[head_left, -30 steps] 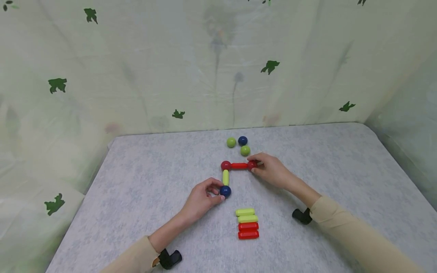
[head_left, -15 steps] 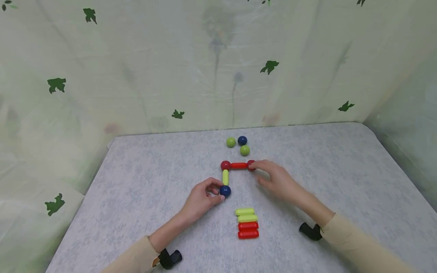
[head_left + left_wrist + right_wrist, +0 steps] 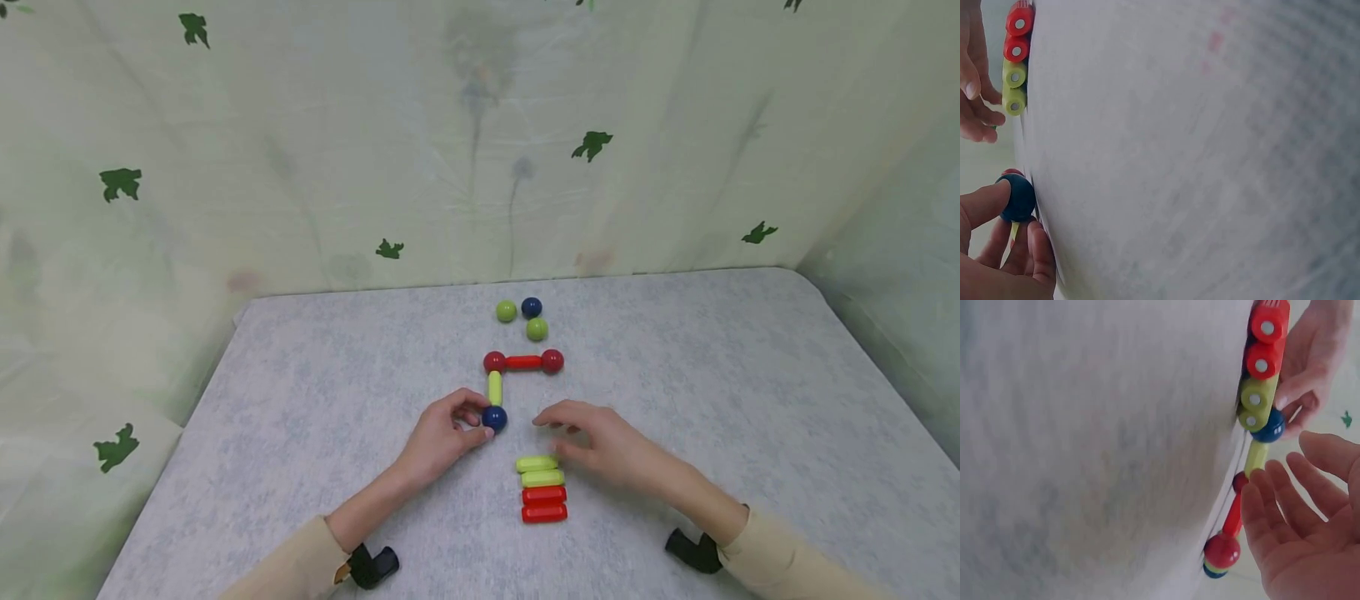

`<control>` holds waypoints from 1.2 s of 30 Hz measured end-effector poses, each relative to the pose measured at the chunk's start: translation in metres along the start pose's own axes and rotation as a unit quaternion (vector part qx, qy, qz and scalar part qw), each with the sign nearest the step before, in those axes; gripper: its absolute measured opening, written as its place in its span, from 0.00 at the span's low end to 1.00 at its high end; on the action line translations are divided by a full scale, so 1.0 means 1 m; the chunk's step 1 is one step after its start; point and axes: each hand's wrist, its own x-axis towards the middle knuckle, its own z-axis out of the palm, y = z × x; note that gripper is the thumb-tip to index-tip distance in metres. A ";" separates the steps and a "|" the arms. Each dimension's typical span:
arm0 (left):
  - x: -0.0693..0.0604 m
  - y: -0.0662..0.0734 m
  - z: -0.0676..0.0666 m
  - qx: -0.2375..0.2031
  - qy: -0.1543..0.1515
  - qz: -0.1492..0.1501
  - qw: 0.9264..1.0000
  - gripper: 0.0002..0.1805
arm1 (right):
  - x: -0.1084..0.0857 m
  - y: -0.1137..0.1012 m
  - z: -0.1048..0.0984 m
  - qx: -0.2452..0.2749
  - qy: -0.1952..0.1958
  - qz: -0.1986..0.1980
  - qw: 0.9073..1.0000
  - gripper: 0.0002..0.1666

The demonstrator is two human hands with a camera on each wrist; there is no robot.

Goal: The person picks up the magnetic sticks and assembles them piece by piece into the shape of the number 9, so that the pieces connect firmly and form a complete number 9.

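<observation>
My left hand (image 3: 442,433) pinches a blue ball (image 3: 494,418) between thumb and fingers on the table. From that ball a yellow-green rod (image 3: 495,388) runs back to a red ball (image 3: 494,362). A red rod (image 3: 523,362) links it sideways to a second red ball (image 3: 552,361), so the joined pieces make a corner. With relaxed, parted fingers, my right hand (image 3: 607,442) hovers just right of a row of loose rods, holding nothing. That row has two yellow-green rods (image 3: 542,478) and two red rods (image 3: 544,495), lying side by side; metal discs show on their ends in the wrist views.
Behind the joined pieces lie two green balls (image 3: 537,329) and another blue ball (image 3: 532,307). The table (image 3: 337,358) has a pale mottled cover and meets a hanging curtain (image 3: 315,150) at its back edge. Black wrist cameras (image 3: 697,552) sit at both sleeves.
My right hand has let go of the right-hand red ball and come toward me, beside the loose rods. The left hand keeps its hold on the blue ball.
</observation>
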 end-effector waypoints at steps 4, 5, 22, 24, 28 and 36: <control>0.001 0.000 0.000 -0.003 -0.002 0.004 1.000 0.15 | -0.002 -0.003 0.006 0.020 -0.043 0.006 0.999 0.17; 0.001 0.000 0.000 -0.003 -0.002 0.004 1.000 0.15 | -0.002 -0.003 0.008 0.023 -0.052 0.011 0.998 0.16; 0.000 -0.003 0.000 -0.006 -0.004 0.014 1.000 0.15 | 0.019 -0.008 0.016 -0.035 -0.112 0.026 0.993 0.16; 0.000 -0.002 0.000 -0.004 -0.003 0.014 1.000 0.15 | 0.020 -0.010 0.017 -0.045 -0.110 0.026 0.993 0.16; 0.000 -0.002 0.000 -0.003 -0.002 0.013 1.000 0.15 | 0.021 -0.012 0.018 -0.050 -0.094 0.032 0.994 0.16; -0.001 0.000 -0.001 -0.001 -0.004 0.004 1.000 0.16 | 0.027 -0.003 0.013 -0.034 -0.040 0.025 0.998 0.15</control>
